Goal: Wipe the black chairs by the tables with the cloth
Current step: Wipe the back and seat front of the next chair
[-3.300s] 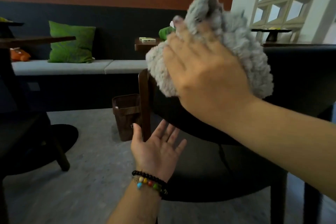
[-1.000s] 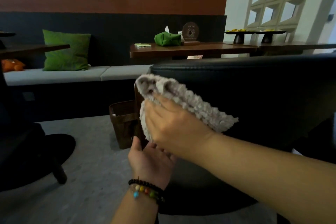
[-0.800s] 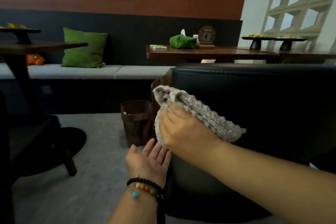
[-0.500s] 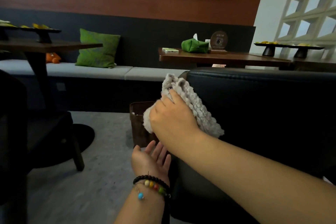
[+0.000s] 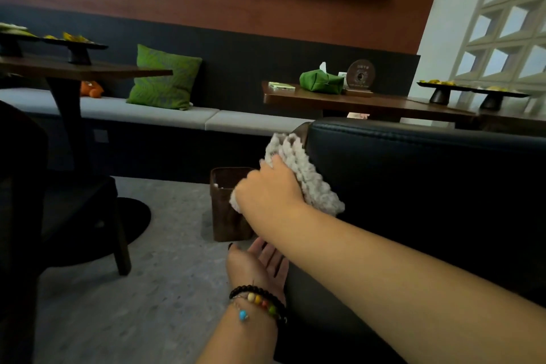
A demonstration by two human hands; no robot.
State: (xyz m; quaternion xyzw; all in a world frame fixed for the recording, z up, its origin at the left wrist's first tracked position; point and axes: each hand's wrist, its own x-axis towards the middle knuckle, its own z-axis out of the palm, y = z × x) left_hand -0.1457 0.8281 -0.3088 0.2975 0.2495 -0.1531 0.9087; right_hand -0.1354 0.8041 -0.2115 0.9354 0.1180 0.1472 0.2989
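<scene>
A black leather chair point(image 5: 419, 186) fills the right half of the view, its curved back facing me. My right hand point(image 5: 267, 190) grips a fluffy grey cloth point(image 5: 301, 174) and presses it against the chair back's left edge, close to the top. My left hand point(image 5: 260, 263) hovers palm up below it, fingers straight, beside the chair's lower edge and holding nothing. A second black chair point(image 5: 59, 210) stands at the left, partly cut off by the frame.
A brown bin point(image 5: 227, 207) stands on the grey floor just left of the chair. Behind are a bench with a green cushion point(image 5: 165, 77), a wooden table point(image 5: 369, 103) with a green tissue pouch, and another table point(image 5: 88, 71) on a round base at left.
My right hand has slid the cloth up and along the left edge of the chair back. My left hand stays open beneath. My view has shifted right and tilted upward.
</scene>
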